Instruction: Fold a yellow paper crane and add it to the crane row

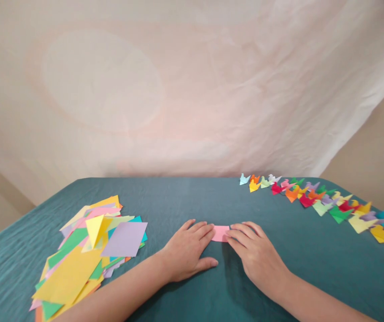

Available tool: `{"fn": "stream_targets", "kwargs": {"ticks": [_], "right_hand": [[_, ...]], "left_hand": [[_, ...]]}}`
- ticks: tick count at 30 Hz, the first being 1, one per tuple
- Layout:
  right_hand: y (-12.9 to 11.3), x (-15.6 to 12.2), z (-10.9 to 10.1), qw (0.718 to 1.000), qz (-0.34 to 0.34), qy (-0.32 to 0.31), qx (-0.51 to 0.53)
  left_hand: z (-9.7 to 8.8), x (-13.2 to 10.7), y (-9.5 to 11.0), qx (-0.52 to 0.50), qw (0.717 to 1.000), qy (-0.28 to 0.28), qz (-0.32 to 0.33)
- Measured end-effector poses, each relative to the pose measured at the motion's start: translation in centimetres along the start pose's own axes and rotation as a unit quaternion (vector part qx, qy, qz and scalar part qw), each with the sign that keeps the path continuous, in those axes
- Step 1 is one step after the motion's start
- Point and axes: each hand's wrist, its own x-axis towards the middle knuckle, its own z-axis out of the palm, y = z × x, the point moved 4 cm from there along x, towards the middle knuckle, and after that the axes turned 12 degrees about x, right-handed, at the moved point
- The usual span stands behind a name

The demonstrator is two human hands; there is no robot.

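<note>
A small pink folded paper (219, 233) lies flat on the teal tablecloth (185, 197) near the front middle. My left hand (187, 250) rests palm down to its left, fingers stretched out, fingertips touching the paper's left edge. Coming from the other side, my right hand (254, 255) also lies flat, with its fingertips pressing on the paper's right edge. Most of the paper is hidden under the fingers. Neither hand grips anything.
A loose pile of coloured paper squares (87, 250) covers the table's left front, with a yellow folded piece on top. Several small folded paper figures (326, 201) run in a row along the right side. A pale cloth backdrop (192, 89) hangs behind the table.
</note>
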Motion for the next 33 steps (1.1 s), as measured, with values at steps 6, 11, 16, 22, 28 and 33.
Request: {"fn": "stream_targets", "kwargs": {"ticks": [6, 11, 16, 22, 28, 33], "right_hand": [[0.5, -0.3, 1.2, 1.000, -0.006, -0.019, 0.010], [0.7, -0.2, 1.3, 0.999, 0.005, -0.030, 0.022], [0.7, 0.1, 1.3, 0.999, 0.003, -0.035, 0.037], [0.6, 0.3, 1.2, 0.998, 0.003, -0.029, 0.049], [0.5, 0.4, 1.1, 0.999, -0.003, -0.025, 0.041], [0.5, 0.5, 1.0, 0.999, -0.004, -0.030, 0.042]], "left_hand": [[-0.2, 0.1, 0.1, 0.002, 1.000, 0.007, 0.000], [-0.3, 0.1, 0.1, 0.003, 1.000, 0.014, -0.004], [-0.1, 0.0, 0.0, -0.008, 1.000, 0.025, 0.000], [-0.5, 0.0, 0.7, 0.006, 0.999, 0.048, 0.014], [-0.8, 0.1, 0.9, 0.023, 0.999, 0.044, 0.020], [-0.9, 0.2, 0.6, 0.034, 0.998, 0.045, 0.029]]}}
